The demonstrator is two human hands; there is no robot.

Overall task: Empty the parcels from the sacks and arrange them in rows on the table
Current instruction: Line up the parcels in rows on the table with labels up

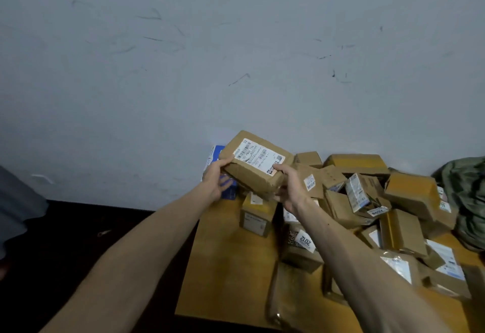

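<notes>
I hold a brown cardboard parcel [256, 164] with a white shipping label in both hands, lifted above the far left corner of the wooden table [223, 267]. My left hand [216, 182] grips its left end and my right hand [291, 188] grips its right end. A jumbled pile of several cardboard parcels [367, 201] covers the table's right half. A green camouflage sack [467, 196] lies at the right edge. A small upright parcel [256, 214] stands just below the held one.
A blue and white parcel [217, 154] leans against the grey wall [236, 57] behind my left hand. The dark floor [65, 241] lies left of the table. A grey object [15, 201] sits at the far left edge.
</notes>
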